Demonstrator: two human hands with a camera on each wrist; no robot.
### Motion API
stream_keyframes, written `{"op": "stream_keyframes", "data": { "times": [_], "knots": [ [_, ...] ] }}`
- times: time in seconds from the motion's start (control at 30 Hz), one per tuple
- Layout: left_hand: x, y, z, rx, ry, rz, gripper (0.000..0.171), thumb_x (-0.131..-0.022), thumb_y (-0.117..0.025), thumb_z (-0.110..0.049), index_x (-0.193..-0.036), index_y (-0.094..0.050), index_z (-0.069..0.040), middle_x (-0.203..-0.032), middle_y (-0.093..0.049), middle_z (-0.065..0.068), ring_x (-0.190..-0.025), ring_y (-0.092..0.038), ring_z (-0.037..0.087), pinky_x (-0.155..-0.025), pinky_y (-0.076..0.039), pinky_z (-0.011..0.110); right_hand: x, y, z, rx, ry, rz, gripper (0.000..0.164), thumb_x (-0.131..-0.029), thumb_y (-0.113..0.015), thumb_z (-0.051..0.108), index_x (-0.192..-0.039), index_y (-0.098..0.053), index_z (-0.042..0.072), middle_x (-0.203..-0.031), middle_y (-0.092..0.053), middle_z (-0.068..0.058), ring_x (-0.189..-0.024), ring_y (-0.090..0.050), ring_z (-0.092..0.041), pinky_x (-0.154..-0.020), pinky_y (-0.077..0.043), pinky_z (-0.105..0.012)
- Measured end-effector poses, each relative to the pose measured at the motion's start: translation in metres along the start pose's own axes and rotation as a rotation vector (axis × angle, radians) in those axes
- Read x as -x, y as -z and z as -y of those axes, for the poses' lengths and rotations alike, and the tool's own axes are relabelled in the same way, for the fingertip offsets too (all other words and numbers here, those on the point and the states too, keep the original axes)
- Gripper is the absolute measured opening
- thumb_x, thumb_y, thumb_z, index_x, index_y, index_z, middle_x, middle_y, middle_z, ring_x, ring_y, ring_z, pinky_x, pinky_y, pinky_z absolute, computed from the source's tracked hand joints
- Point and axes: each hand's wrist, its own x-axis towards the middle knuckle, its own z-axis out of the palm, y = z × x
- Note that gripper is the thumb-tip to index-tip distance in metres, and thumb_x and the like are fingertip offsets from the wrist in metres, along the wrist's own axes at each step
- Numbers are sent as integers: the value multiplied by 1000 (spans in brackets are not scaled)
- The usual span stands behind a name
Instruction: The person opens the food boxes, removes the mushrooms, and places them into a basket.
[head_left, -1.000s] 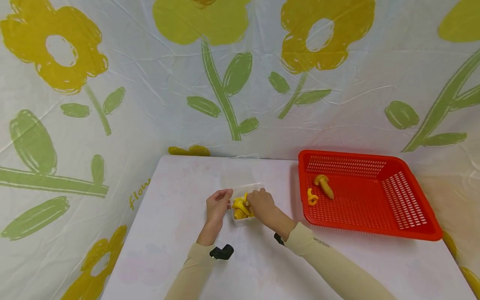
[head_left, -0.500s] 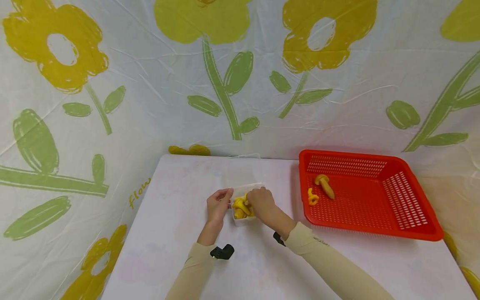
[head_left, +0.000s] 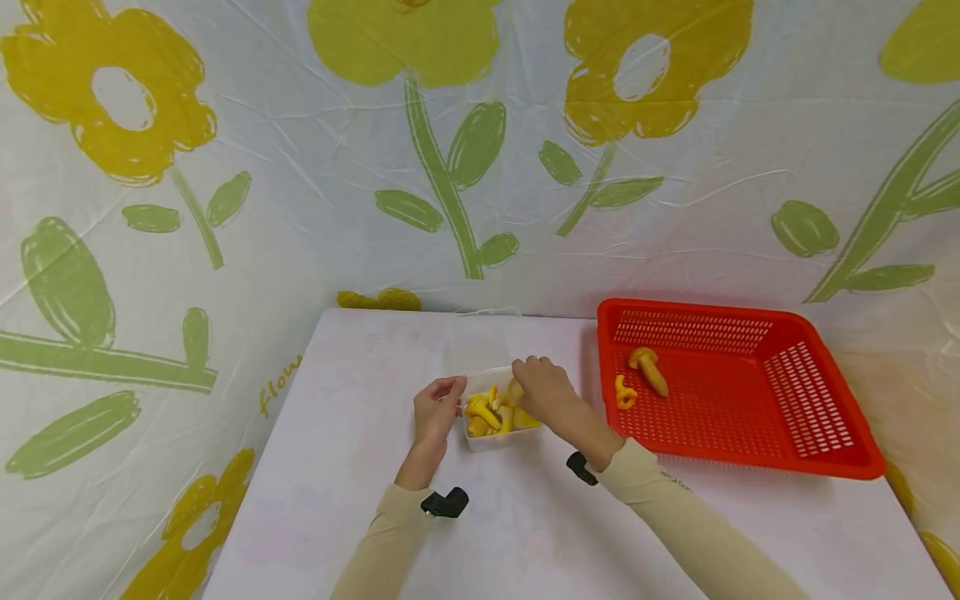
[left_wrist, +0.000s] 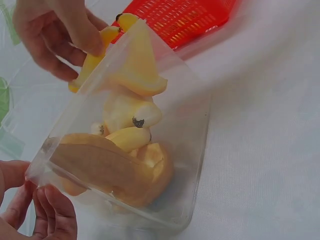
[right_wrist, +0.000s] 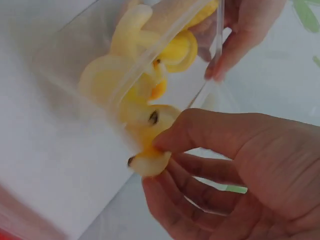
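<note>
Left hand (head_left: 433, 414) pinches one clear box (head_left: 495, 444) cornerwise, right hand (head_left: 546, 392) one yellow piece (left_wrist: 90, 65). A table (head_left: 564, 346) strip separates box from one red basket (head_left: 720, 408), two items (head_left: 649, 372) inside.

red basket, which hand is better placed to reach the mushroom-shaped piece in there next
Probably the right hand: it is nearer the red basket, though it must first release the yellow piece it pinches. The left hand, farther away, holds the clear container.
</note>
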Motion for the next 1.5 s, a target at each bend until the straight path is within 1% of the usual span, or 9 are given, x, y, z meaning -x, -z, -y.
{"op": "stream_keyframes", "data": {
  "times": [0.2, 0.3, 0.6, 0.8, 0.93, 1.1, 1.2, 1.37, 1.5],
  "knots": [
    [1, 1, -2, -19, -3, -16, 28, -95, -76, -23, -108, -74, 2, -93, -67, 7, -65, -54, 14, -58, -50, 20, 4, 9, -22, -298, -44, 103, 36, -88, -79, 4, -120, -64, -2, -106, -66, -15, -92, -61, -27, -84, -59, -38],
    [1, 3, -3, -30, 5, -21, 28, -96, -76, -24, -108, -75, 1, -92, -66, 7, -65, -54, 16, -59, -51, 21, 6, 13, -34, -422, -23, 130, 35, -89, -78, 2, -120, -63, -2, -107, -68, -15, -94, -64, -27, -81, -60, -36],
    [0, 4, -1, -36, 9, -25, 29, -96, -76, -26, -109, -75, 0, -93, -66, 7, -67, -54, 17, -60, -51, 21, 17, 30, -78, -627, 9, 111, 42, -92, -75, 5, -130, -60, 0, -111, -68, -15, -98, -67, -30, -80, -61, -36],
    [0, 5, -1, -41, 16, -30, 26, -96, -75, -25, -109, -75, -2, -94, -66, 7, -72, -54, 18, -61, -51, 21, 25, 41, -104, -710, -14, 75, 41, -93, -75, 6, -129, -59, -3, -115, -66, -20, -102, -66, -34, -80, -62, -38],
    [0, 5, -1, -45, 13, -32, 26, -96, -75, -25, -108, -75, -2, -93, -66, 6, -71, -54, 17, -60, -51, 21, 30, 50, -123, -737, -33, 90, 45, -94, -74, 8, -135, -56, -1, -122, -63, -21, -107, -64, -35, -83, -61, -41],
    [0, 5, -1, -39, -2, -24, 30, -96, -76, -25, -109, -74, 1, -94, -66, 8, -67, -53, 15, -58, -50, 20, 35, 57, -152, -753, -49, 96, 47, -97, -71, 9, -139, -53, 1, -125, -62, -22, -105, -66, -34, -83, -59, -34],
    [-1, 4, 0, -34, -2, -17, 32, -95, -76, -27, -110, -74, 2, -95, -67, 9, -66, -53, 15, -58, -50, 20, 39, 59, -168, -752, -77, 89, 48, -98, -71, 11, -140, -51, 0, -127, -60, -22, -111, -62, -36, -83, -59, -31],
    [0, 3, -1, -41, 3, -18, 31, -96, -75, -27, -110, -74, 1, -94, -66, 8, -66, -53, 15, -59, -51, 21, 46, 60, -190, -731, -139, 74, 51, -99, -69, 14, -144, -48, 0, -133, -56, -24, -121, -54, -42, -89, -58, -42],
    [2, 1, -1, -51, 19, -24, 28, -97, -75, -27, -108, -74, -2, -93, -66, 6, -67, -54, 16, -60, -51, 20, 50, 55, -208, -719, -188, 74, 53, -100, -67, 14, -146, -45, -1, -134, -54, -27, -120, -55, -43, -93, -56, -51]
  ]
}}
